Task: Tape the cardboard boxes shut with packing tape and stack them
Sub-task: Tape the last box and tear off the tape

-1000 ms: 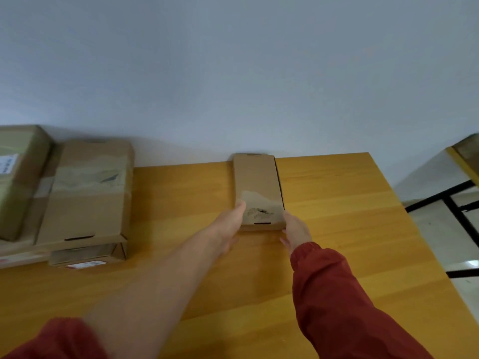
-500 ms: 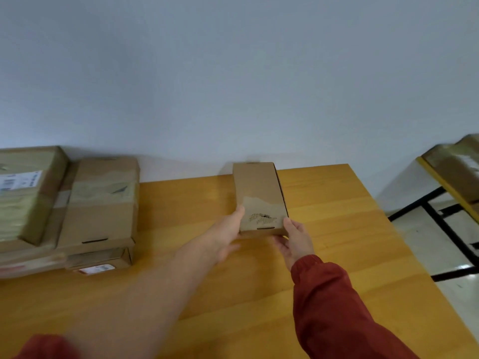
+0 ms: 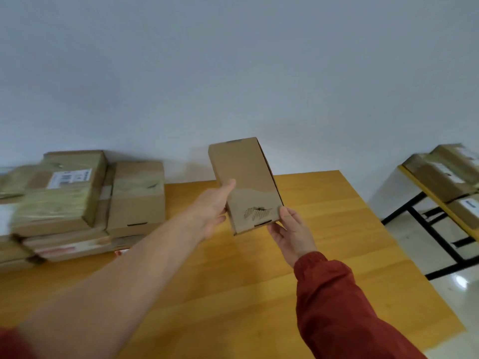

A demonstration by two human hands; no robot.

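A narrow brown cardboard box (image 3: 245, 174) with a torn patch near its lower end is held up above the wooden table (image 3: 324, 229), its far end tilted upward. My left hand (image 3: 212, 211) grips its left edge, thumb on top. Under the near right corner, my right hand (image 3: 291, 234) holds the box with the thumb against its side. A stack of taped cardboard boxes (image 3: 77, 200) stands at the table's left, against the wall.
The white wall runs close behind the table's far edge. To the right, across a gap of shiny floor, a second yellow-edged table (image 3: 438, 203) on black legs carries more taped boxes (image 3: 448, 172).
The narrow box lay flat on the table a second ago; both hands have lifted it off the surface and tipped its far end up. The view has swung up and to the right.
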